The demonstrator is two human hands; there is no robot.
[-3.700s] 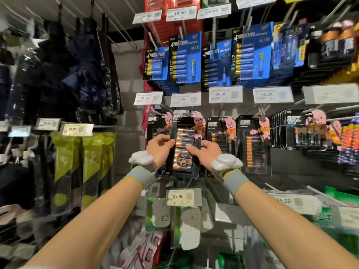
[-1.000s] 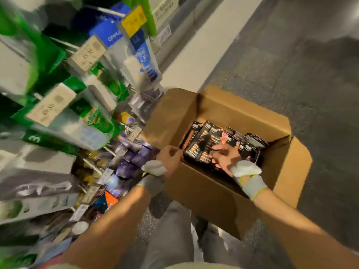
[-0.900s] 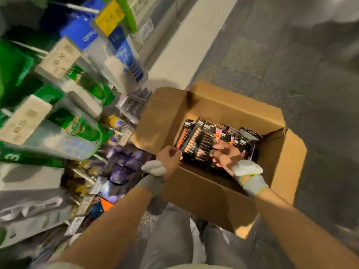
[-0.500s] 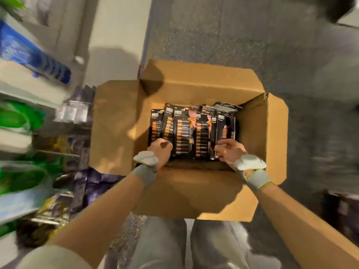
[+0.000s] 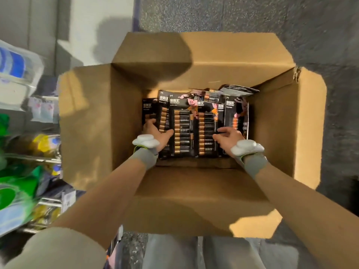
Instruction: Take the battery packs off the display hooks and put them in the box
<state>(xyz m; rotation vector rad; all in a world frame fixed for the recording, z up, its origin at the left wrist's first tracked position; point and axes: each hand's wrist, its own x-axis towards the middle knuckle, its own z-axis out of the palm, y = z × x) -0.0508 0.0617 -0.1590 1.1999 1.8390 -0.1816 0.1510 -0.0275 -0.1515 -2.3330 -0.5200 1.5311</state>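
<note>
An open cardboard box point(image 5: 272, 123) stands on the floor right below me. Several black battery packs point(image 5: 182, 125) with copper-tipped cells lie overlapping on its bottom, and one more pack point(image 5: 237, 91) leans against the far wall. My left hand point(image 5: 155, 131) rests on the leftmost packs with spread fingers and the thumb stretched to the right. My right hand point(image 5: 227, 135) lies over the packs on the right, fingers loosely extended to the left and gripping nothing. Both wrists wear grey bands with white pads.
Low shelf hooks with green and blue packaged goods point(image 5: 17, 187) crowd the left edge, close to the box's left flap point(image 5: 83, 113). Grey speckled floor point(image 5: 252, 14) lies beyond and to the right of the box. My legs are under the near flap.
The view has swung to straight over the box. Both hands have uncurled and now lie open on the packs inside; the packs carried from the hooks lie with the rest.
</note>
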